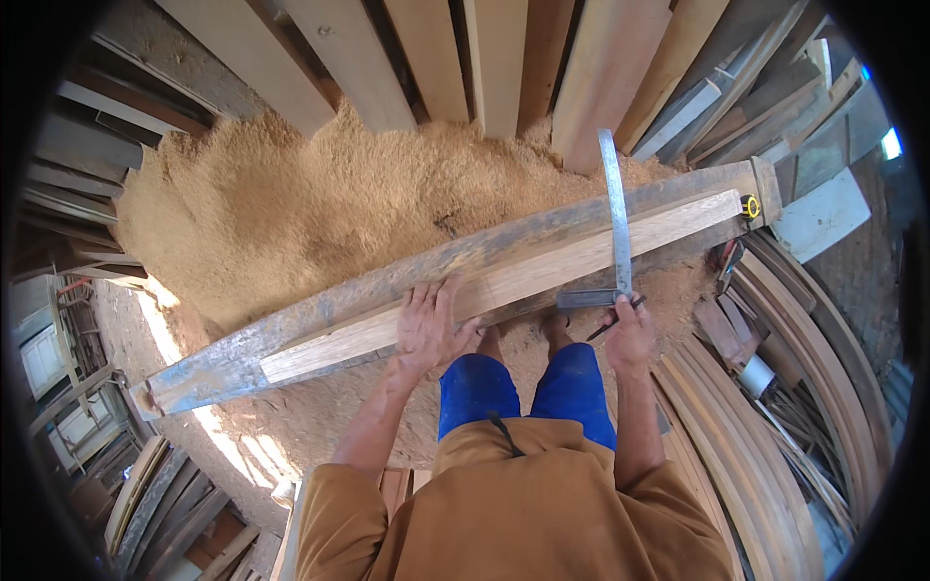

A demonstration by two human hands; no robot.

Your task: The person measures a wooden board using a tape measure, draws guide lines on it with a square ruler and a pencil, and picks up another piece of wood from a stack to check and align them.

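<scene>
A long pale timber (542, 269) lies along a weathered bench beam (407, 281), slanting from lower left to upper right. My left hand (428, 324) rests on the timber's left part, fingers stretched across its top and thumb out at the near side. My right hand (632, 334) is closed round the corner of a metal try square (617, 208). The square's long blade crosses the timber, and its dark stock points left, by the near side. A thin dark stick, perhaps a pencil, also pokes from this hand. A yellow and black tape measure (750, 206) sits at the timber's right end.
Beyond the bench spreads a heap of sawdust (291, 213), with boards (499, 68) leaning behind it. Long planks (736, 455) are stacked at my right. More offcuts (165, 504) lie at lower left. My bare legs and blue shorts (475, 392) are close to the bench.
</scene>
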